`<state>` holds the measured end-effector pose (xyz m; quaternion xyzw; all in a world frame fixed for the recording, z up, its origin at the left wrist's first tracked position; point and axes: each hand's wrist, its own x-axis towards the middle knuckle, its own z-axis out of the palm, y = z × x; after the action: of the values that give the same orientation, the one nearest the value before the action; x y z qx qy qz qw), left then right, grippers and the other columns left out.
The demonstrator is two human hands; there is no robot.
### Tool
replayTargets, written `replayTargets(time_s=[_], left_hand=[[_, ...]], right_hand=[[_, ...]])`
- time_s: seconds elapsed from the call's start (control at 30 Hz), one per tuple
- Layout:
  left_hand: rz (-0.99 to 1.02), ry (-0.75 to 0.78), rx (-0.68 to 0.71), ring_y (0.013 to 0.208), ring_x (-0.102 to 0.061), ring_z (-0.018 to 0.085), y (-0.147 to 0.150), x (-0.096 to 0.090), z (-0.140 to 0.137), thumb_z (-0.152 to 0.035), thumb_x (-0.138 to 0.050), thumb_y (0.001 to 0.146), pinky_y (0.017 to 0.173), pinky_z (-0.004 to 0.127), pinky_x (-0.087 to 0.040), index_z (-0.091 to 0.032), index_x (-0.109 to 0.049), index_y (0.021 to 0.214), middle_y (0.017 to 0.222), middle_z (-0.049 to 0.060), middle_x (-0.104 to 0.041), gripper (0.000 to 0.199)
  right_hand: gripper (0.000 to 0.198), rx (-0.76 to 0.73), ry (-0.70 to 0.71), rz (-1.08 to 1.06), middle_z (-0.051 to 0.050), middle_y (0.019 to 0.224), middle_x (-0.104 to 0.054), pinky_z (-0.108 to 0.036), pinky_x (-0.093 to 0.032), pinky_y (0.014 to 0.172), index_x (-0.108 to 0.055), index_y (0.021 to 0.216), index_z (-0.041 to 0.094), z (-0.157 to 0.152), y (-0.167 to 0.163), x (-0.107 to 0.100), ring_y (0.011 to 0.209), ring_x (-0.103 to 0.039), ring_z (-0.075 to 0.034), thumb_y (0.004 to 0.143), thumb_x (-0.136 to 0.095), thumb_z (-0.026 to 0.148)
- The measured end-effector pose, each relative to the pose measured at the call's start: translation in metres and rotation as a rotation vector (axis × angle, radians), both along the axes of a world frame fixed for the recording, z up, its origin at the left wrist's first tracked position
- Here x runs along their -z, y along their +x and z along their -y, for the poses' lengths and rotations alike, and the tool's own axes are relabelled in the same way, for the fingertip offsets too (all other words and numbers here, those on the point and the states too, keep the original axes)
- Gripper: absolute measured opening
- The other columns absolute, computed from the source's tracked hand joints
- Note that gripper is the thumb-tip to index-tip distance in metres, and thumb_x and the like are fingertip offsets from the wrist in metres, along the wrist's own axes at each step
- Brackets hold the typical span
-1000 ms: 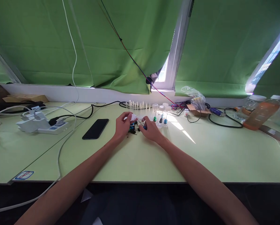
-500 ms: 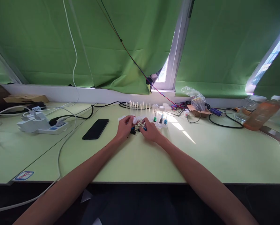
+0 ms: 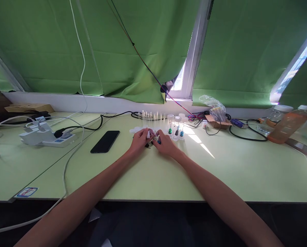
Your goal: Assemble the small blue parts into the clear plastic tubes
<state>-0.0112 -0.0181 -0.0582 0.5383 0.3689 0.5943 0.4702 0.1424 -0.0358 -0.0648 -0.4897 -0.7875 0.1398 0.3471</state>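
My left hand (image 3: pixel 139 140) pinches a small white cap (image 3: pixel 148 134) between thumb and fingers. Close beside it on the right, my right hand (image 3: pixel 166 143) has its fingers curled down at a cluster of thin shiny wire-like pieces (image 3: pixel 154 134). A bit of blue (image 3: pixel 159 141) shows at its fingertips; what exactly they grip is too small to make out. Under the hands lies a small dark piece (image 3: pixel 147 145). Just right of my right hand stand capped clear tubes (image 3: pixel 176 124) with green, dark and blue parts inside. Behind the hands is a row of upright clear tubes (image 3: pixel 150 118).
White caps (image 3: pixel 135 130) lie left of the tubes. A black phone (image 3: pixel 105 141) rests on the table to the left, near a power strip (image 3: pixel 62 140) and a white cable (image 3: pixel 64 171). At right are a small cardboard box (image 3: pixel 217 122), cables and an orange-tinted bottle (image 3: pixel 288 126).
My left hand has shifted slightly to the right and turned, and the white cap in it now points more upright. My right hand has barely moved.
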Motion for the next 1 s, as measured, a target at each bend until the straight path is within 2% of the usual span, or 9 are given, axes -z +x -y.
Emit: replayTargets(time_s=[0.17,0.33,0.53,0.8,1.0], left_hand=[[-0.040,0.007,-0.030,0.088,-0.070,0.022,-0.002,-0.003,0.000,-0.055,-0.055,0.085,0.081,0.042,-0.061,-0.017,-0.066,0.087,0.092,0.010,-0.070,0.040],[-0.088,0.003,-0.017,0.084,-0.069,0.020,-0.004,-0.008,0.006,-0.058,-0.053,0.085,0.080,0.038,-0.059,-0.015,-0.067,0.088,0.092,0.010,-0.070,0.044],[-0.265,0.065,-0.062,0.079,-0.067,0.020,-0.006,-0.005,0.006,-0.062,-0.046,0.087,0.074,0.034,-0.055,-0.016,-0.066,0.091,0.089,0.009,-0.071,0.050],[-0.606,0.233,-0.187,0.073,-0.062,0.016,-0.006,-0.004,0.012,-0.053,-0.043,0.091,0.071,0.028,-0.047,-0.021,-0.062,0.094,0.080,0.001,-0.068,0.038],[-0.687,0.240,-0.198,0.064,-0.058,0.015,-0.005,-0.004,0.015,-0.051,-0.041,0.093,0.063,0.028,-0.045,-0.021,-0.060,0.095,0.074,0.000,-0.065,0.036]], right_hand=[[0.024,-0.045,0.016,0.064,0.001,0.069,-0.057,-0.025,-0.031,0.055,-0.049,0.105,0.023,0.003,0.001,-0.001,0.062,-0.052,-0.018,0.083,-0.051,0.032],[0.034,-0.085,0.015,0.071,0.002,0.069,-0.057,-0.024,-0.032,0.055,-0.053,0.115,0.024,0.007,0.002,-0.002,0.060,-0.051,-0.016,0.082,-0.053,0.029],[0.042,-0.098,0.006,0.078,0.002,0.069,-0.059,-0.023,-0.033,0.056,-0.054,0.123,0.024,0.006,0.003,-0.001,0.060,-0.051,-0.014,0.080,-0.056,0.028],[0.031,-0.102,0.021,0.085,0.001,0.071,-0.060,-0.023,-0.032,0.056,-0.057,0.108,0.022,0.007,0.002,-0.002,0.059,-0.049,-0.014,0.077,-0.055,0.027],[0.023,-0.103,0.032,0.093,0.003,0.067,-0.054,-0.024,-0.029,0.055,-0.055,0.099,0.022,0.007,0.003,-0.003,0.058,-0.046,-0.013,0.077,-0.054,0.028]])
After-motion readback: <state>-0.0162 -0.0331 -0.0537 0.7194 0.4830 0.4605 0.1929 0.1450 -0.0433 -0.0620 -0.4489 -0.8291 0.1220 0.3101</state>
